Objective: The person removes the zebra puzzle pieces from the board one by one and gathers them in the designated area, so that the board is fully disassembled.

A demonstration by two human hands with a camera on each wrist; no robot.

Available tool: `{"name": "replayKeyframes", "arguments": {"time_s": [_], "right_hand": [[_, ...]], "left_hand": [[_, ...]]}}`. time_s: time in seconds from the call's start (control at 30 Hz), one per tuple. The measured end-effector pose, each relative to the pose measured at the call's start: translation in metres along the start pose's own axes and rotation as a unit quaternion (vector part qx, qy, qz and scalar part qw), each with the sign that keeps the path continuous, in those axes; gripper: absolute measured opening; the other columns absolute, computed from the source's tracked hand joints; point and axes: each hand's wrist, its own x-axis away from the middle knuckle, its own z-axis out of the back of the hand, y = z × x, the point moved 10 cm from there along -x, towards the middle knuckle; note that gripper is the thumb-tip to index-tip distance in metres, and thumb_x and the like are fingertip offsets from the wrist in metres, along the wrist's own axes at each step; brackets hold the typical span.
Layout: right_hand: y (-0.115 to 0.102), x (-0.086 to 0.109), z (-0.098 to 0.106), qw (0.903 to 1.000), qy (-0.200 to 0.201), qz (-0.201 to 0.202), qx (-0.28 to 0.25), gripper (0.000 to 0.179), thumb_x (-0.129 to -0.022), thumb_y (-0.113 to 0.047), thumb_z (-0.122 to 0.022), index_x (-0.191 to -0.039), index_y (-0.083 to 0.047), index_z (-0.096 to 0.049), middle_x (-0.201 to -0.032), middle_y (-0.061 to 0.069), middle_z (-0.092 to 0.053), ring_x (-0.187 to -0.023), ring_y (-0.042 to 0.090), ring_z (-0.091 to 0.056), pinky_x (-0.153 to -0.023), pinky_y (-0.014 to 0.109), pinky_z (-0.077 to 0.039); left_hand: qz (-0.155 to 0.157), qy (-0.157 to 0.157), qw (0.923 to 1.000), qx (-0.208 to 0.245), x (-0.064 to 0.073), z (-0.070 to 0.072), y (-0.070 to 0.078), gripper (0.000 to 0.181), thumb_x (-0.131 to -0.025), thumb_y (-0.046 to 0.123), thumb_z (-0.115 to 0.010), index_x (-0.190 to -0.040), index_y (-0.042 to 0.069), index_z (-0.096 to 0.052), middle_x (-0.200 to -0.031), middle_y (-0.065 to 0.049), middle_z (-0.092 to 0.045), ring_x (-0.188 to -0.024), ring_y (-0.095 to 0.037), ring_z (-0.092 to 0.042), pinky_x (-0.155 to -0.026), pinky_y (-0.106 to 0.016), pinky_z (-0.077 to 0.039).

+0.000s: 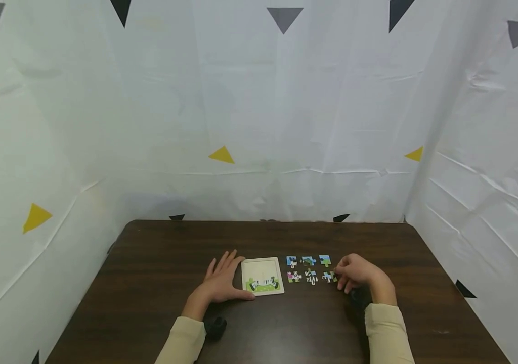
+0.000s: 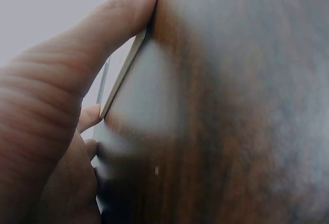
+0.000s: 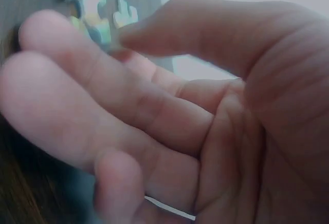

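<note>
A square wooden puzzle tray [image 1: 263,269] with a pale rim lies on the table, a green strip with black-and-white figures along its near side. My left hand [image 1: 222,284] braces its left side, fingers spread and fairly straight, thumb along the near edge and index at the far corner. To the tray's right, colourful jigsaw pieces [image 1: 308,261] lie in two rows of 3. At the right end of the near row, my right hand [image 1: 358,273] pinches the edge of a jigsaw piece [image 1: 329,276] between thumb and index. In the right wrist view the other fingers [image 3: 61,100] curl loosely.
The dark wooden table [image 1: 268,328] reaches back to a white curtain [image 1: 259,101] with grey, black and yellow triangles, which also hangs at both sides. Each wrist carries a black device [image 1: 215,328].
</note>
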Motion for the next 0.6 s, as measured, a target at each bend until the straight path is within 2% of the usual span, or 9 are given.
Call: {"name": "replayKeyframes", "arguments": {"time_s": [0.2,0.43,0.6], "right_hand": [[0.001,0.001,-0.001,0.9999,0.002,0.001,0.013,0.021,-0.108,-0.015,-0.064,-0.098,0.004,-0.062,-0.070,0.010,-0.071,-0.053,0.014,-0.067,-0.052,0.024,-0.047],[0.001,0.002,-0.003,0.9998,0.005,-0.003,0.017,0.020,-0.107,-0.014,-0.066,-0.096,0.003,-0.063,-0.068,0.006,-0.067,-0.054,0.013,-0.065,-0.052,0.023,-0.047],[0.003,0.003,-0.001,0.9997,0.010,0.000,0.020,0.030,-0.111,-0.024,-0.062,-0.096,0.002,-0.064,-0.068,0.006,-0.069,-0.054,0.014,-0.064,-0.054,0.025,-0.048]], "left_hand": [[-0.017,0.018,0.9995,0.018,0.004,0.004,0.007,0.126,-0.070,0.082,-0.085,-0.166,0.015,-0.037,-0.179,-0.020,-0.021,-0.167,-0.045,-0.011,-0.129,-0.073,-0.001],[0.000,-0.009,0.9999,0.010,0.008,0.008,0.014,0.124,-0.074,0.074,-0.087,-0.168,0.013,-0.035,-0.180,-0.018,-0.017,-0.168,-0.043,-0.008,-0.132,-0.069,0.002],[-0.006,-0.001,0.9999,0.014,0.007,0.006,0.011,0.125,-0.073,0.078,-0.085,-0.168,0.014,-0.035,-0.180,-0.018,-0.018,-0.168,-0.043,-0.009,-0.131,-0.070,0.002]]}}
